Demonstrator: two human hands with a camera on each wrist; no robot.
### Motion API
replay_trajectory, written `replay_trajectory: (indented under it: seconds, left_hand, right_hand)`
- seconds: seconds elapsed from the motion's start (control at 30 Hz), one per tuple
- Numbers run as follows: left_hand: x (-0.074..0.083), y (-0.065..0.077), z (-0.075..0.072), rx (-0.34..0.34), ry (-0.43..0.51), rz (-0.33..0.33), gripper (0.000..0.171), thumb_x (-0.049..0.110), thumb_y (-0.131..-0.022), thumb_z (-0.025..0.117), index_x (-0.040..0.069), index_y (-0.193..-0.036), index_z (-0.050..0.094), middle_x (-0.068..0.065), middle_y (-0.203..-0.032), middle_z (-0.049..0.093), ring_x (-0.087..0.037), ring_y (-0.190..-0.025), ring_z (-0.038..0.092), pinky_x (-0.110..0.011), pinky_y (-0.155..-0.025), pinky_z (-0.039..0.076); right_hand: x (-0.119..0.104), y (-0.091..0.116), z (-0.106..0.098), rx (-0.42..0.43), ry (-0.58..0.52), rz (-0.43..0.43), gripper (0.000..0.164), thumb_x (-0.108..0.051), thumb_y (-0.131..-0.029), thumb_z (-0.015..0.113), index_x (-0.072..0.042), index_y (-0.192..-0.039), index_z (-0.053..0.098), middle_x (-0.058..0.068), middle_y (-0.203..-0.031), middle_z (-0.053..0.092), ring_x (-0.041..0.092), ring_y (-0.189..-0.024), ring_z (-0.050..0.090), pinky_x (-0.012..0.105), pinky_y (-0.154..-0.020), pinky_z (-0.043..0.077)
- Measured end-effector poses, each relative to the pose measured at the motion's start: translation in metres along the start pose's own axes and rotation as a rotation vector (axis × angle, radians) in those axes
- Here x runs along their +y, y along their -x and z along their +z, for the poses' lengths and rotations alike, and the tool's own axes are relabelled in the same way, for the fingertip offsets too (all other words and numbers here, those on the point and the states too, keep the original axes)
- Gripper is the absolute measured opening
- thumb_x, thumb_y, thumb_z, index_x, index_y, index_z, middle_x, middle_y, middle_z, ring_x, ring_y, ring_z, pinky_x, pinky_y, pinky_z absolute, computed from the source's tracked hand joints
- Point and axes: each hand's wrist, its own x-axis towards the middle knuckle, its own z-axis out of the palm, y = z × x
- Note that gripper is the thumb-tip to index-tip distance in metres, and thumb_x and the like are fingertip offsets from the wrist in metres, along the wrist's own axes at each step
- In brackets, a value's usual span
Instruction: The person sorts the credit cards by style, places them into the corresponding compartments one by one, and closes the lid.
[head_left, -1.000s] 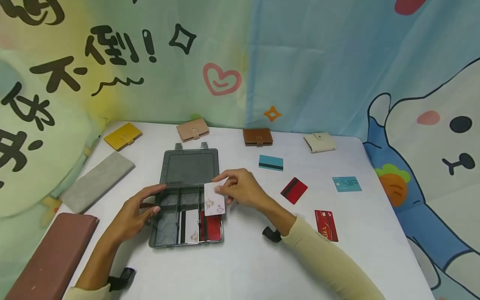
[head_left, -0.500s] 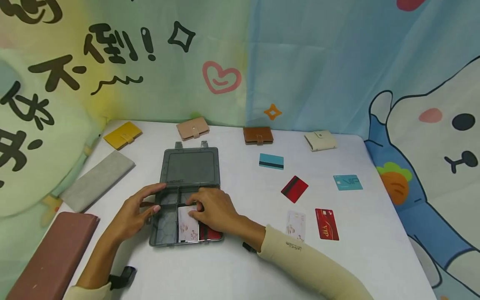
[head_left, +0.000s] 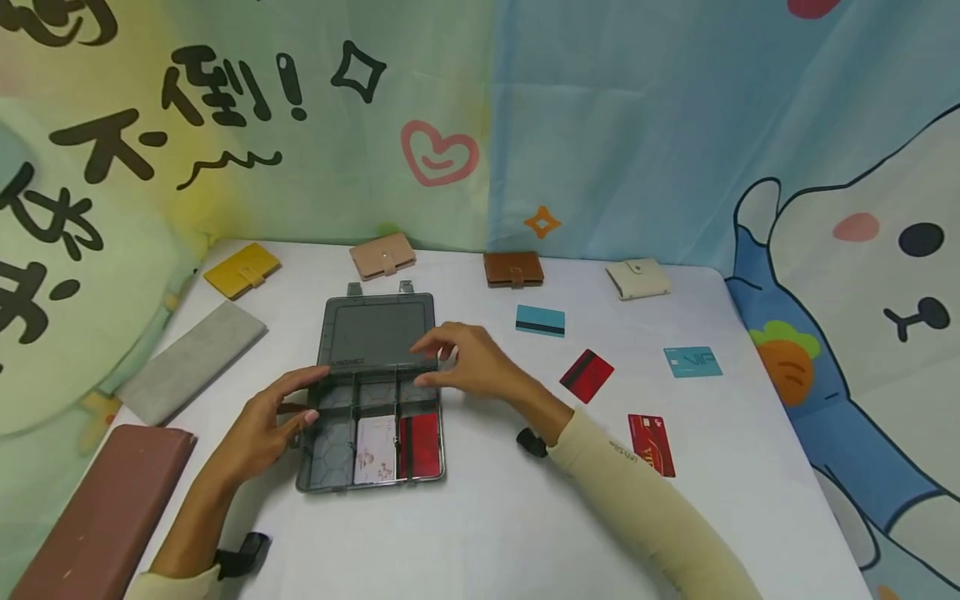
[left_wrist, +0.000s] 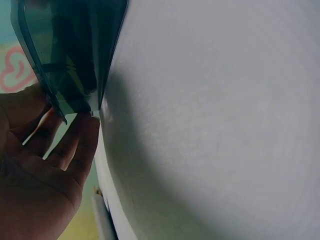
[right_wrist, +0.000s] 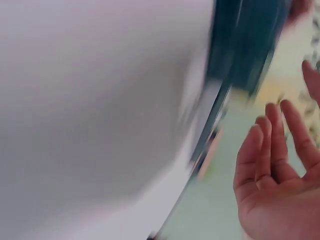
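A grey divided plastic box (head_left: 324, 454) lies with its lid (head_left: 382, 333) folded back. Its front middle compartment holds a white floral card (head_left: 376, 450). In the front right compartment is a red card with a black stripe (head_left: 425, 446). At the box's left rim, my left hand (head_left: 262, 429) holds on with thumb and fingers. The left wrist view shows its fingertips (left_wrist: 90, 125) against the box's wall (left_wrist: 75, 92). My right hand (head_left: 472, 362) hovers over the back right of the box, fingers apart, holding nothing. In the right wrist view its fingers (right_wrist: 272, 137) are loosely spread.
On the right lie two teal cards (head_left: 540, 321) and two red cards (head_left: 587, 375). Along the back sit yellow (head_left: 242, 270), pink (head_left: 382, 255), brown (head_left: 513, 269) and cream (head_left: 638, 279) card holders. Grey (head_left: 193, 362) and reddish-brown (head_left: 105, 508) wallets are at left.
The white floral card has gone from my right hand into the front middle compartment. My right hand has let go and moved up and right. My left hand has stayed at the box.
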Motion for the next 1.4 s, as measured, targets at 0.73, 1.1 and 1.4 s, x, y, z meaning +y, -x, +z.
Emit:
replay_trajectory:
  seconds: [0.73, 1.1, 1.4]
  left_hand:
    - [0.001, -0.001, 0.001, -0.012, 0.023, -0.034, 0.069, -0.008, -0.088, 0.068, 0.012, -0.15, 0.044, -0.014, -0.153, 0.044, -0.04, -0.139, 0.042, -0.064, -0.101, 0.047]
    - [0.001, 0.0, 0.002, -0.021, 0.032, -0.058, 0.069, -0.006, -0.09, 0.067, 0.013, -0.151, 0.043, -0.013, -0.155, 0.042, -0.04, -0.14, 0.041, -0.064, -0.103, 0.046]
    - [0.001, 0.0, 0.001, -0.005, 0.02, -0.017, 0.069, -0.008, -0.088, 0.068, 0.011, -0.149, 0.044, -0.014, -0.152, 0.045, -0.04, -0.138, 0.043, -0.064, -0.1, 0.047]
  right_hand:
    - [0.122, 0.02, -0.11, 0.085, 0.198, 0.473, 0.046, -0.028, -0.078, 0.087, -0.011, -0.115, 0.066, 0.013, -0.119, 0.052, 0.028, -0.109, 0.046, 0.045, -0.097, 0.047]
    - [0.109, 0.017, -0.101, 0.026, 0.165, 0.413, 0.025, -0.019, -0.081, 0.084, -0.013, -0.096, 0.066, 0.005, -0.092, 0.063, 0.022, -0.088, 0.057, 0.034, -0.08, 0.05]
    - [0.063, 0.019, -0.083, -0.156, -0.1, 0.186, 0.036, -0.012, -0.091, 0.073, -0.012, -0.125, 0.064, 0.011, -0.087, 0.059, 0.02, -0.067, 0.052, 0.027, -0.06, 0.047]
